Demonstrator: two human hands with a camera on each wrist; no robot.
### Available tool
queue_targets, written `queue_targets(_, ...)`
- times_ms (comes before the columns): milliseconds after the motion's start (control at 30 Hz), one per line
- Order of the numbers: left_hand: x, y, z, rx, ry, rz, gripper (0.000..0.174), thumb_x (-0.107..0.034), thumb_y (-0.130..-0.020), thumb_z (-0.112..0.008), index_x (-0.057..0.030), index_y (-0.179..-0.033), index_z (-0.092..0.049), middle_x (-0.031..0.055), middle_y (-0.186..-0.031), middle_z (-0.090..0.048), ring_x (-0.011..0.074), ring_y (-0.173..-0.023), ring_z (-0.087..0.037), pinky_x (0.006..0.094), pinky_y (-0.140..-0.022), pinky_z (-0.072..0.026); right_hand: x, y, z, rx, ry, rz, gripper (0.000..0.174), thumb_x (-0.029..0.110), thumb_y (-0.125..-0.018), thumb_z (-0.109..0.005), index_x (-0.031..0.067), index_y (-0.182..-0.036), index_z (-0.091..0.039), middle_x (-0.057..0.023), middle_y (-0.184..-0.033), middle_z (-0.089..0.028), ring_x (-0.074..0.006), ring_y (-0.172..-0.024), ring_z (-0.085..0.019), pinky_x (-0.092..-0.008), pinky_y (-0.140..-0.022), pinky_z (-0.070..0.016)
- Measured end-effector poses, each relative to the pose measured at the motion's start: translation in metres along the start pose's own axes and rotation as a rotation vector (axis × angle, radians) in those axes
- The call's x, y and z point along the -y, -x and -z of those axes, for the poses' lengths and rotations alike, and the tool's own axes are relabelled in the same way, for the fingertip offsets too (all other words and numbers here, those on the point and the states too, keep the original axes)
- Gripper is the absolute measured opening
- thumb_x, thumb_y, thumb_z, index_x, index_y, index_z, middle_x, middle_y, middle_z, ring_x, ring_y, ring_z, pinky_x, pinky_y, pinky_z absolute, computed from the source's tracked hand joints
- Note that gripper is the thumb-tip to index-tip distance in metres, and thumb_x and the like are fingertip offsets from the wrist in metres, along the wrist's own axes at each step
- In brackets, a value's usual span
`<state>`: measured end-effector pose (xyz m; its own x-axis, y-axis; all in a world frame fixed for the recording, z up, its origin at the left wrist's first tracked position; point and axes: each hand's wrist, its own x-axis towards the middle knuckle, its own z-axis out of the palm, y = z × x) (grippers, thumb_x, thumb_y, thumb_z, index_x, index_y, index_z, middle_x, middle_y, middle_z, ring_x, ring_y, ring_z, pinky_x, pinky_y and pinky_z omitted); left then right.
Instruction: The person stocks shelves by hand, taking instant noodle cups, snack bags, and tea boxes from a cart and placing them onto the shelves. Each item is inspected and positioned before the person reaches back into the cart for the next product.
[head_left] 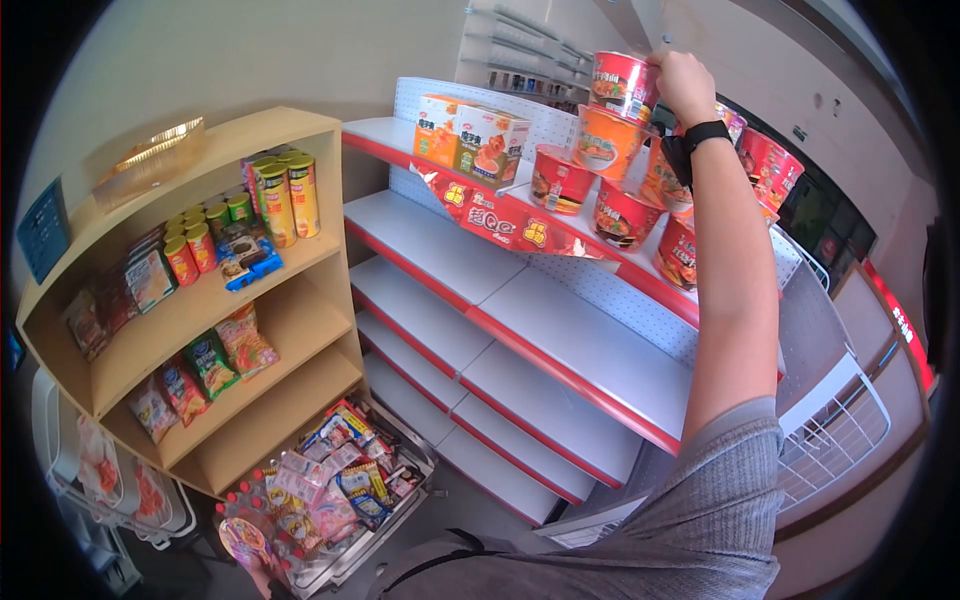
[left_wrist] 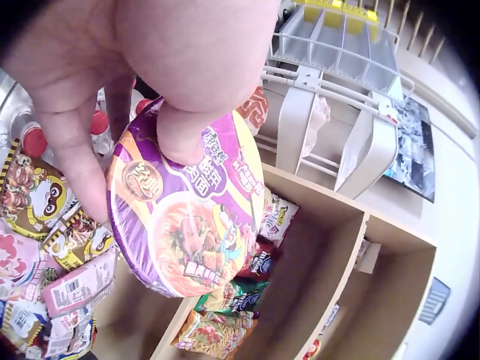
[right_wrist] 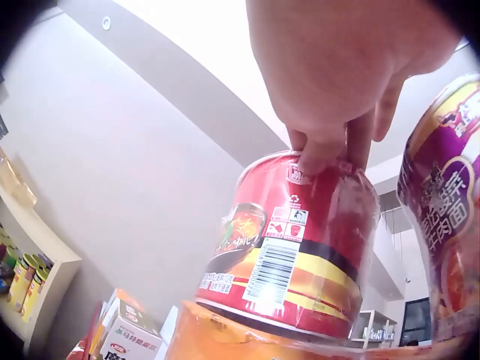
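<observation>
My right hand is raised over the top shelf and grips the upper rim of a red instant noodle cup. In the right wrist view this red cup stands on an orange noodle cup, its barcode facing the camera. A purple noodle cup is close by at the right. Low at the left, my left hand holds another purple instant noodle cup by its edge, thumb on the printed lid. More red noodle cups stand along the top shelf under the stack.
Two snack boxes stand left of the cups. Below run white shelves with red edges. A wooden shelf unit holds cans and snack bags. A crate of packets and bottles sits on the floor, and a wire basket hangs at right.
</observation>
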<state>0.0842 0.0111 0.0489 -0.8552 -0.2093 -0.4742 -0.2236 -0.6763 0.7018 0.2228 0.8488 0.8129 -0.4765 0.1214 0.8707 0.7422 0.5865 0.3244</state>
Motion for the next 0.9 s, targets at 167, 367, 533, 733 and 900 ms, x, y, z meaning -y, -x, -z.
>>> queue_targets(167, 0.003, 0.0, -0.006, 0.015, 0.007, 0.009, 0.023, -0.031, -0.093, -0.058, -0.0286, -0.113, -0.045, 0.0106, -0.093, -0.054, 0.0253, -0.07, -0.053, 0.0374, -0.058, -0.0478, 0.002, 0.008, 0.003, 0.024, -0.017, -0.056, 0.023, 0.013, -0.086, -0.064, 0.018, -0.102, -0.08, -0.0158, -0.096, -0.075, -0.0354, -0.092, -0.072, -0.0461, -0.082, -0.0572)
queue_targets(367, 0.002, 0.002, -0.012, 0.031, 0.007, 0.019, 0.027, -0.027, -0.093, -0.058, -0.0297, -0.117, -0.044, 0.0115, -0.097, -0.054, 0.0263, -0.074, -0.054, 0.0385, -0.061, -0.0489, -0.024, -0.001, -0.018, 0.046, -0.124, 0.006, 0.027, 0.022, -0.089, -0.067, 0.0186, -0.115, -0.075, -0.0154, -0.106, -0.074, -0.0363, -0.101, -0.07, -0.0462, -0.087, -0.0562)
queue_targets(533, 0.002, -0.001, -0.023, 0.061, -0.003, 0.036, 0.032, -0.024, -0.093, -0.057, -0.0306, -0.121, -0.043, 0.0122, -0.1, -0.054, 0.027, -0.076, -0.054, 0.0394, -0.063, -0.0498, -0.054, 0.005, 0.025, 0.011, 0.067, -0.11, 0.038, 0.039, -0.09, -0.07, 0.0148, -0.12, -0.072, -0.0165, -0.111, -0.074, -0.0366, -0.105, -0.07, -0.0448, -0.09, -0.0552)
queue_targets(733, 0.011, 0.001, -0.037, 0.096, -0.003, 0.063, 0.037, -0.02, -0.093, -0.057, -0.0317, -0.125, -0.041, 0.0131, -0.104, -0.053, 0.0279, -0.08, -0.054, 0.0405, -0.066, -0.0509, -0.082, 0.025, 0.039, 0.373, -0.085, -0.228, 0.041, 0.039, -0.086, -0.075, 0.0093, -0.114, -0.074, -0.0194, -0.107, -0.074, -0.0369, -0.104, -0.071, -0.0428, -0.089, -0.0545)
queue_targets(900, 0.005, 0.004, -0.043, 0.116, -0.016, 0.067, 0.042, -0.017, -0.093, -0.057, -0.0325, -0.128, -0.04, 0.0139, -0.107, -0.053, 0.0287, -0.082, -0.055, 0.0415, -0.069, -0.0518, -0.076, 0.039, 0.033, 0.271, -0.067, -0.15, 0.038, 0.028, -0.086, -0.076, 0.0091, -0.119, -0.073, -0.0204, -0.107, -0.074, -0.0367, -0.103, -0.071, -0.0419, -0.089, -0.0545)
